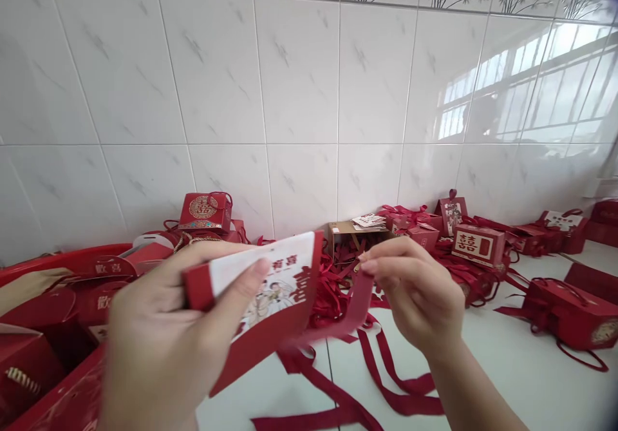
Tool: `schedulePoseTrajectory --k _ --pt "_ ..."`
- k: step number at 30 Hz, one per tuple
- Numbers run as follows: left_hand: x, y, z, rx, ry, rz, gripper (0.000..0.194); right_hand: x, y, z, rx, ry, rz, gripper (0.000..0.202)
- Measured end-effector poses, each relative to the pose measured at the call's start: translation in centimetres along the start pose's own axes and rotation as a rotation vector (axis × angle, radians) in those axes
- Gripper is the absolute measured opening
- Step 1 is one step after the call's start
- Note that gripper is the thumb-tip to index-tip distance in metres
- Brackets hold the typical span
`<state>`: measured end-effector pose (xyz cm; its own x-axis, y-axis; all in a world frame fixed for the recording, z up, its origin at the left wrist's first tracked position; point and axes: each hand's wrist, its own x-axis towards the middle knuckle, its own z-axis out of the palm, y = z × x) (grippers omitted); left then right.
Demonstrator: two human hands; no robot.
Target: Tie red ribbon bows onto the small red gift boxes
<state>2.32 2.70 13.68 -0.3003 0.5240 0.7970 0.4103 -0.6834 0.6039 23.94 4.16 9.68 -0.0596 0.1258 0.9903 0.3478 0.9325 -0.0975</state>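
My left hand point(168, 328) is closed around a red gift box point(270, 318) with a white printed panel of figures and red characters. The thumb presses on the white panel, and the box is tilted up towards the right. To its right, my right hand point(410, 296) pinches the end of a dark red ribbon point(357, 312) between thumb and fingers. That ribbon curves down and left towards the box; whether it is fixed to the box I cannot tell. More loose ribbons point(396, 379) trail over the white tabletop below.
At left, a red tub point(72, 254) holds several red boxes, with a small box point(205, 212) on top. Near the wall stands an open cardboard carton point(340, 228) with ribbons and cards. Finished-looking red boxes point(477, 244) crowd the right; another box point(570, 312) lies at far right.
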Motion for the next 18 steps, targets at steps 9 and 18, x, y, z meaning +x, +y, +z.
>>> schedulePoseTrajectory --k 9,18 --pt "-1.7 1.4 2.2 -0.04 -0.365 0.189 0.005 0.0 -1.3 1.1 -0.057 -0.002 -0.105 0.039" --pt "-1.9 1.0 2.8 0.003 -0.385 0.323 0.012 0.0 -1.5 1.1 0.039 -0.093 0.024 0.029"
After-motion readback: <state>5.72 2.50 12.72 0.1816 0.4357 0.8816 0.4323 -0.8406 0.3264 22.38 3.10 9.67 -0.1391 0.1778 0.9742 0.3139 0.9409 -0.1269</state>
